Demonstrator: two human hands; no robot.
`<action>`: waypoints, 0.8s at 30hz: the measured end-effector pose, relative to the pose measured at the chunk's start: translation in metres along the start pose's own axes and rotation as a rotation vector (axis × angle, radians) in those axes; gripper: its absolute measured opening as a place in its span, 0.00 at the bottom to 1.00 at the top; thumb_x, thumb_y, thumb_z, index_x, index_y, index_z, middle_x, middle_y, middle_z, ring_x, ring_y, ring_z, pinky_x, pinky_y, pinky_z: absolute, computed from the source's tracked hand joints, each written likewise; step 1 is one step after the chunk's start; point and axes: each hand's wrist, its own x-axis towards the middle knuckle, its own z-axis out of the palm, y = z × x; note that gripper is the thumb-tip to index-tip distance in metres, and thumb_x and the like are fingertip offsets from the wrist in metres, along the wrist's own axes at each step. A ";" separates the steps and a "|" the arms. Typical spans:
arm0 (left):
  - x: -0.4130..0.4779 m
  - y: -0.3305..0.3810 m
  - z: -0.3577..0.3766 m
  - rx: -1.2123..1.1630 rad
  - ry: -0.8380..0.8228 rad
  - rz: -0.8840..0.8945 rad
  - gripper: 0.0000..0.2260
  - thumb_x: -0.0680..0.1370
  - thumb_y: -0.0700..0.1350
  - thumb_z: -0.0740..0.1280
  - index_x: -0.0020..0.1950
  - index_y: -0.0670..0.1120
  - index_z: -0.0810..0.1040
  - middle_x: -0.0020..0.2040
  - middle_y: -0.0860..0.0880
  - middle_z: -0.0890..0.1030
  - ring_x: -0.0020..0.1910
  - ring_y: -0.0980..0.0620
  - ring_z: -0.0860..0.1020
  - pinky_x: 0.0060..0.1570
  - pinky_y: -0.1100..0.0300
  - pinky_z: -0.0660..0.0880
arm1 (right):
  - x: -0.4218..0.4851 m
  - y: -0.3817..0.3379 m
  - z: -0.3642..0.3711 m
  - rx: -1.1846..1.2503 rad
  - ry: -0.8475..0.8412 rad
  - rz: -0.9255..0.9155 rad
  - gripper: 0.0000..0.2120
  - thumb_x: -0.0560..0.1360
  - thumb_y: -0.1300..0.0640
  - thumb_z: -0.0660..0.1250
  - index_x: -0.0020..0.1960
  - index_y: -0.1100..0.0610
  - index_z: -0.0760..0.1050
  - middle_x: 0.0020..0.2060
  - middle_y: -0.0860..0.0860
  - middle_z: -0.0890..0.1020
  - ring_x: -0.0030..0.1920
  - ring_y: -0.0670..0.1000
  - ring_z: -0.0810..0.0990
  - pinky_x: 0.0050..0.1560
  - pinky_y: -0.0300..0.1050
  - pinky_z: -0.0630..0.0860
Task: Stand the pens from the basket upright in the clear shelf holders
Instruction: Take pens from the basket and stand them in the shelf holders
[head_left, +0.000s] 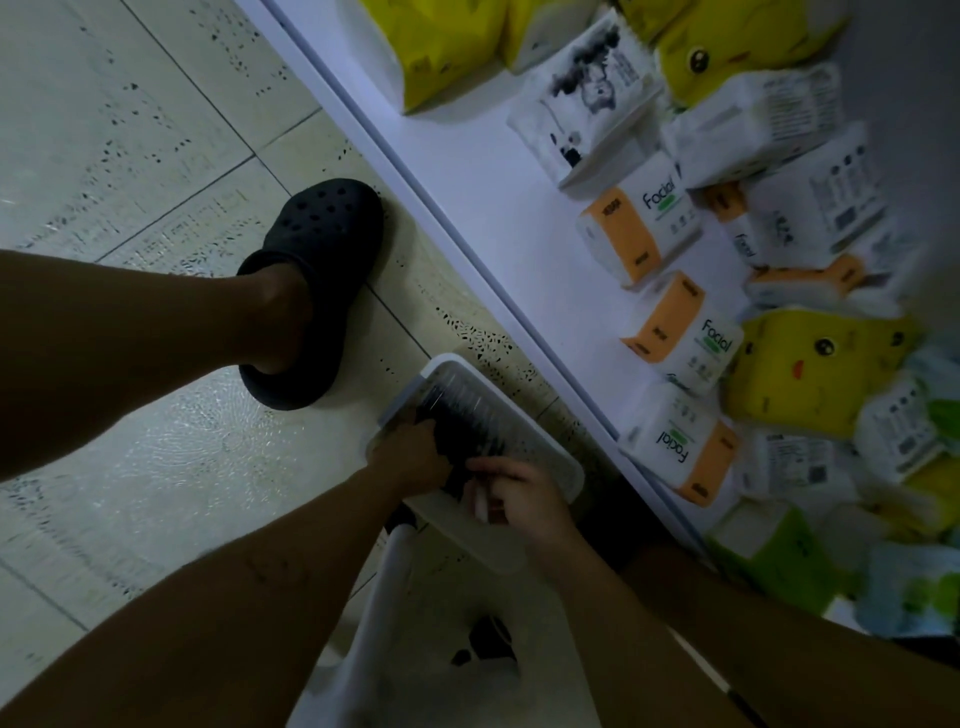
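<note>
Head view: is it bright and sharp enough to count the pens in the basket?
No. In the head view the light is dim and the pens smear into one dark mass inside the white basket; the left hand is underexposed, the right hand motion-blurred, and the tissue packs on the shelf are soft too.

Seen from one head-worn camera, wide-angle, aimed steeply down and near above the basket (452, 361). Framed askew: shelf (493, 218) running diagonally just right of the basket, tiled floor (156, 156) spreading to its left.
</note>
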 end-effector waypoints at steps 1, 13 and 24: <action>0.002 0.000 0.001 -0.014 -0.029 0.003 0.10 0.77 0.44 0.65 0.52 0.38 0.78 0.48 0.40 0.81 0.48 0.43 0.79 0.50 0.49 0.77 | 0.000 0.001 -0.001 0.037 -0.024 0.004 0.17 0.76 0.72 0.60 0.45 0.52 0.79 0.41 0.53 0.82 0.46 0.54 0.81 0.44 0.46 0.80; -0.005 0.003 0.009 0.012 0.113 0.009 0.07 0.77 0.39 0.64 0.49 0.36 0.78 0.48 0.40 0.81 0.50 0.43 0.79 0.51 0.51 0.76 | 0.012 0.006 -0.014 -0.062 0.159 -0.061 0.09 0.78 0.52 0.67 0.43 0.56 0.82 0.41 0.58 0.84 0.44 0.58 0.82 0.50 0.57 0.80; -0.011 0.007 -0.001 -0.099 0.201 0.029 0.06 0.75 0.39 0.68 0.48 0.49 0.76 0.48 0.51 0.79 0.48 0.49 0.79 0.48 0.53 0.77 | 0.006 0.006 -0.005 -0.009 0.187 -0.111 0.15 0.74 0.64 0.70 0.46 0.44 0.72 0.42 0.46 0.80 0.47 0.50 0.81 0.54 0.57 0.80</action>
